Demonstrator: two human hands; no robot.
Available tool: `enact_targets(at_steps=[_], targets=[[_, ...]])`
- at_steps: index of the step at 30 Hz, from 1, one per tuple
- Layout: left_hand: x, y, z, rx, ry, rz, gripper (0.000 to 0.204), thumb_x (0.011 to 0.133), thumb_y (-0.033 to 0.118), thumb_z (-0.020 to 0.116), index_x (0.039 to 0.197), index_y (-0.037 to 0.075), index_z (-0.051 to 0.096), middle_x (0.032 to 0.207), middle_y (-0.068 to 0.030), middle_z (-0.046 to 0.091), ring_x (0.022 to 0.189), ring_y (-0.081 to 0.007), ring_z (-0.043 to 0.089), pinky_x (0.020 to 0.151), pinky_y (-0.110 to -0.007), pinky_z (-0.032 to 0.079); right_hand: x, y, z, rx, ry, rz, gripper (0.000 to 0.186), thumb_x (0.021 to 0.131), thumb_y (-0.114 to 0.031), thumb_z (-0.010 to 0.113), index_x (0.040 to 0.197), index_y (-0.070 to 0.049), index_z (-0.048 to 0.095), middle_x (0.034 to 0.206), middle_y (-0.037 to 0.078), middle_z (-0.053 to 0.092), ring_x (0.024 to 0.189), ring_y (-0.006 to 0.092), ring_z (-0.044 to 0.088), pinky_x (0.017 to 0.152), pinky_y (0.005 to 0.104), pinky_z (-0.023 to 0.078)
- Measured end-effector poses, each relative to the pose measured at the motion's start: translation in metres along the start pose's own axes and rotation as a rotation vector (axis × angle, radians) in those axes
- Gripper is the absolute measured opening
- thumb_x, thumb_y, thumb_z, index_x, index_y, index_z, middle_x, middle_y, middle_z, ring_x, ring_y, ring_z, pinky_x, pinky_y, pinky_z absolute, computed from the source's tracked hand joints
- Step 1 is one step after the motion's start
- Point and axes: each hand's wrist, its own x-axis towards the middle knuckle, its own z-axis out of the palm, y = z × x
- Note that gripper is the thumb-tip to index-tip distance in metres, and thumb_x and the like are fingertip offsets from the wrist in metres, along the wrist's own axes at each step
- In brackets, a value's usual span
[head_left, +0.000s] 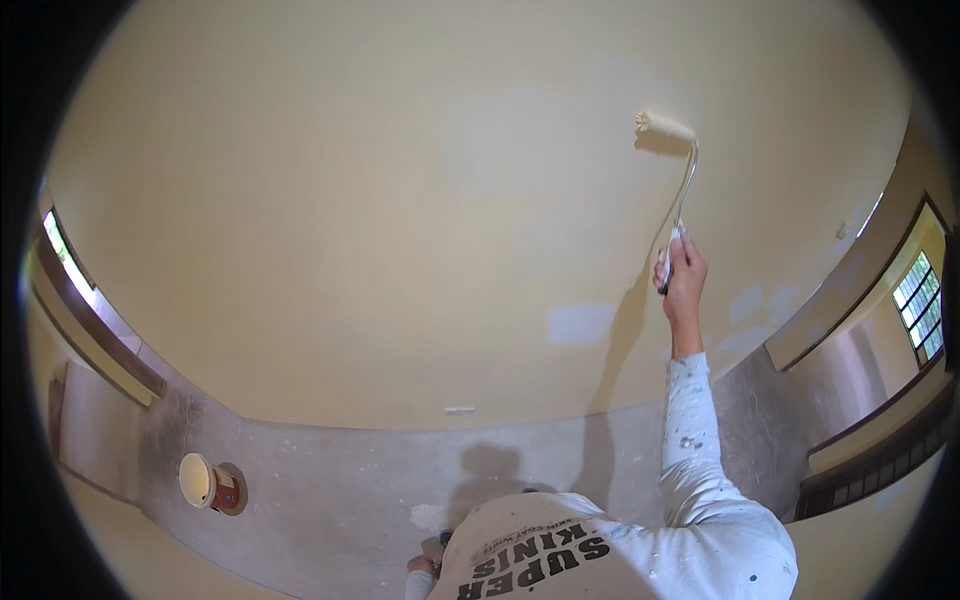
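The fingers (676, 262) of the right hand (683, 275) are wrapped tight around the grip of a paint roller (668, 127), arm stretched up and out, sleeve speckled with paint. From that grasp the roller's bent metal frame rises up and slightly left, ending in the cream sleeve, which lies crosswise to the handle and rests against the pale yellow wall (400, 200). So the handle's long axis runs roughly vertical along the wall, while the sleeve's axis runs nearly level. The right hand is the one on the tool; the left hand (420, 565) sits low at the lower edge, near the person's waist, well apart from the roller, and whether it is closed on anything cannot be told. Farther out, a paint bucket (205, 482) stands on the grey concrete floor (340, 480) to the left, near the wall's foot. Paler patches mark the wall below and beside the roller.
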Motion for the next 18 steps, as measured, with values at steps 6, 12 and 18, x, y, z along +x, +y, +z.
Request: enact_targets(at_steps=[6, 12, 18], targets=[[0.003, 0.002, -0.002, 0.003, 0.008, -0.011, 0.037, 0.087, 0.041, 0.06, 0.092, 0.006, 0.071, 0.094, -0.0185, 0.073, 0.08, -0.0353, 0.071, 0.068, -0.049, 0.055, 0.022, -0.029, 0.018, 0.026, -0.011, -0.072, 0.044, 0.107, -0.018, 0.053, 0.149, -0.004, 0.05, 0.074, 0.001, 0.053, 0.052, 0.0077, 0.047, 0.042, 0.0232, 0.038], [0.009, -0.004, 0.0, -0.026, 0.023, -0.013, 0.045, 0.087, 0.051, 0.061, 0.094, 0.008, 0.074, 0.098, -0.0173, 0.074, 0.084, -0.0351, 0.072, 0.073, -0.049, 0.056, 0.009, -0.023, 0.026, -0.036, -0.025, -0.059, 0.043, 0.107, -0.018, 0.052, 0.149, -0.005, 0.05, 0.074, 0.001, 0.053, 0.052, 0.0073, 0.047, 0.042, 0.0231, 0.038], [-0.009, -0.018, 0.018, -0.222, 0.024, -0.013, 0.053, 0.088, 0.062, 0.063, 0.096, 0.011, 0.076, 0.101, -0.0161, 0.076, 0.087, -0.0348, 0.072, 0.077, -0.049, 0.056, -0.022, -0.013, 0.04, -0.096, -0.072, -0.034, 0.044, 0.107, -0.02, 0.053, 0.149, -0.006, 0.05, 0.074, 0.0, 0.053, 0.053, 0.0067, 0.048, 0.042, 0.0223, 0.038]])
